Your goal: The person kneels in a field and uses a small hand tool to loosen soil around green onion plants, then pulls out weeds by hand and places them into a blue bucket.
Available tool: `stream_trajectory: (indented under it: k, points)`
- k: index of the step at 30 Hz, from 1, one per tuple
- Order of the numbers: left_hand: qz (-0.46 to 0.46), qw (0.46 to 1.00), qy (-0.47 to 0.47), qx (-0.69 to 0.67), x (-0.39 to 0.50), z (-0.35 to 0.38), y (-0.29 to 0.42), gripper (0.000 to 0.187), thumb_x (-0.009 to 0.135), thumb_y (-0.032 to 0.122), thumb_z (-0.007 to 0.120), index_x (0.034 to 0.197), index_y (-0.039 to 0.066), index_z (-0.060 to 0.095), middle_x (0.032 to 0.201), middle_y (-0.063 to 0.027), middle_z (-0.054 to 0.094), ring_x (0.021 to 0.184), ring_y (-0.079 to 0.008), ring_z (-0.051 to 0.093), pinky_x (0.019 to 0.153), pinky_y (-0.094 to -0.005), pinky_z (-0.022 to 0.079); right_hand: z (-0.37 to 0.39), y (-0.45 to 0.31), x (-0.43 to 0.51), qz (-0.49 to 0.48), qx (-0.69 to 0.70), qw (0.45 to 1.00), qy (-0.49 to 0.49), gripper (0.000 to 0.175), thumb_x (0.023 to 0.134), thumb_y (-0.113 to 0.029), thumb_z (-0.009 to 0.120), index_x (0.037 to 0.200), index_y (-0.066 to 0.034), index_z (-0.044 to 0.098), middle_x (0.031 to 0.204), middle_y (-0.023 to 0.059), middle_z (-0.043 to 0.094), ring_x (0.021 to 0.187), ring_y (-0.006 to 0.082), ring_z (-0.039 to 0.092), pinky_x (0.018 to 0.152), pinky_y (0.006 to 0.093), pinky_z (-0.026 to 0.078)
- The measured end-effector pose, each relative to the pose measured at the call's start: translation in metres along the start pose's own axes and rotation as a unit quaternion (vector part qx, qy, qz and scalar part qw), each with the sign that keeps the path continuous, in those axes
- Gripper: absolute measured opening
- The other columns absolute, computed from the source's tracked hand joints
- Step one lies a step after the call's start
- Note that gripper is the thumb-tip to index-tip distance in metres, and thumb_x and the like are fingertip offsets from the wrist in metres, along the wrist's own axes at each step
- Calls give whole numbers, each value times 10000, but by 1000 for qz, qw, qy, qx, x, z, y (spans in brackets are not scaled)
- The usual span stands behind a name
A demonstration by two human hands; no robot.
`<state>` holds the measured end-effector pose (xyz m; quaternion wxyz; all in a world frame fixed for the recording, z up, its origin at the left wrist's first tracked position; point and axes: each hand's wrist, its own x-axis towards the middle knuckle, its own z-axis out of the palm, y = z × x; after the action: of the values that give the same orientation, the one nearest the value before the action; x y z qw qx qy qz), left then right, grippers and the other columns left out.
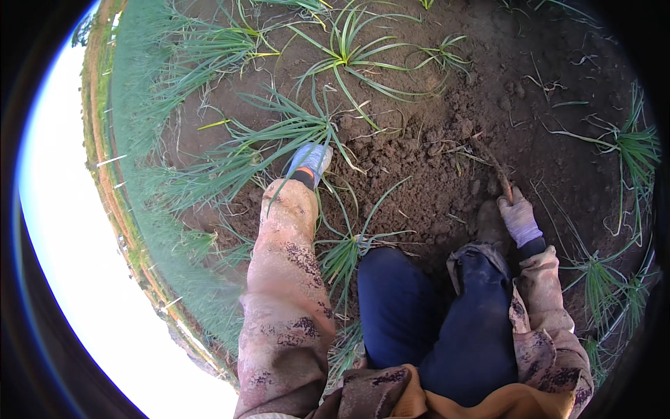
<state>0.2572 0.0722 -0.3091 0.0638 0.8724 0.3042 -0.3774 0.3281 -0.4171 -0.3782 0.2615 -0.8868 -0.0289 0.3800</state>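
My left hand (pixel 312 158), in a pale, soiled glove, is at the base of a clump of green onion-like plants (pixel 309 125). Long leaves cross over the glove and its fingers are hidden, so its grip does not show. In my right hand (pixel 518 219), also gloved, is the reddish end of a narrow, soil-caked hand tool (pixel 494 163). The tool slants away to the upper left, and its far end meets the loose soil. Between both hands lies crumbly, broken brown soil (pixel 403 173).
Another clump (pixel 345 56) grows farther ahead, and a smaller one (pixel 352 245) stands close by my bent knee (pixel 395 293). More plants (pixel 631 141) line the right side. Dense green rows (pixel 141 105) fill the left. Dry stalks (pixel 544 84) are scattered over the ground.
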Motion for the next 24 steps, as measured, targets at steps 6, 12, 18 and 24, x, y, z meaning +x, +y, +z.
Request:
stream_trajectory:
  k: [6, 12, 18, 24]
  points:
    - [-75, 995, 16, -56, -12, -1, 5, 384, 940, 355, 451, 971, 38, 667, 913, -219, 661, 872, -422, 607, 742, -474, 467, 0, 1, -1, -6, 20, 1000, 1, 387, 845, -323, 598, 1080, -19, 549, 908, 290, 625, 913, 456, 600, 742, 478, 489]
    - [-94, 983, 6, -157, -33, -12, 6, 410, 907, 375, 541, 1000, -12, 641, 857, -202, 654, 773, -369, 602, 716, -435, 451, -1, -2, -3, -8, 36, 999, 2, 376, 850, -324, 592, 1078, -29, 542, 904, 286, 627, 900, 461, 601, 741, 486, 490]
    - [-123, 962, -13, -244, -42, -19, 12, 383, 901, 362, 574, 982, -2, 661, 757, -136, 641, 659, -258, 575, 673, -415, 444, -3, -3, -3, 9, 41, 999, -5, 379, 852, -319, 593, 1084, -23, 545, 929, 290, 624, 921, 457, 598, 755, 481, 489]
    - [-166, 930, 9, -328, -99, -20, -28, 295, 877, 304, 583, 891, 13, 630, 651, -63, 560, 562, -188, 499, 507, -347, 372, 4, 6, 2, -8, 39, 999, -3, 389, 855, -310, 593, 1106, -16, 548, 919, 286, 627, 913, 442, 608, 752, 469, 492]
